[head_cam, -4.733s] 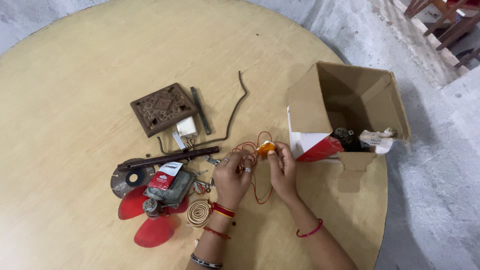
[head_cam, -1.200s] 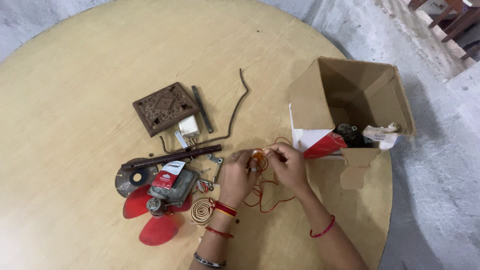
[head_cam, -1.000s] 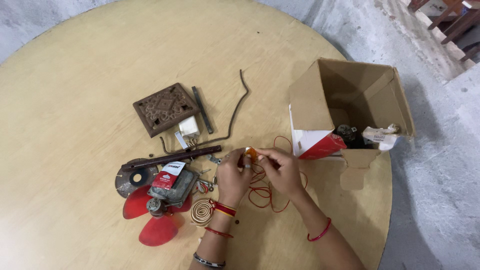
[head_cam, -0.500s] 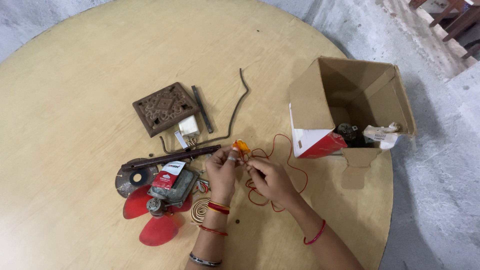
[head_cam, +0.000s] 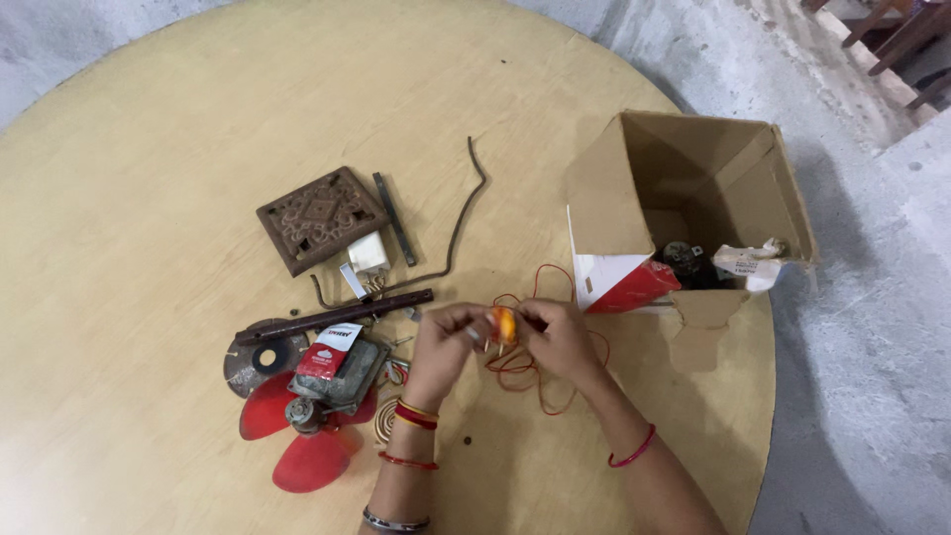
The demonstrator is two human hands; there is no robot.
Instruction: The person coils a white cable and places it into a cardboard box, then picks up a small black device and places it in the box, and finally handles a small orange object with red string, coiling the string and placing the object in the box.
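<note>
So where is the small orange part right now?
In the head view, the small orange part sits low of centre, pinched between the left hand and right hand, above the loose red wire and left of the cardboard box.

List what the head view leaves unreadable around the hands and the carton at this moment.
- Small orange part: its shape, hidden between the left hand and the right hand.
- Thin red wire: its ends, lost under the right hand.
- Cardboard box: dark contents, shadowed and half behind its wall.
- Copper coil: mostly covered by the left wrist.
- Loose screws: too small to identify.
</note>
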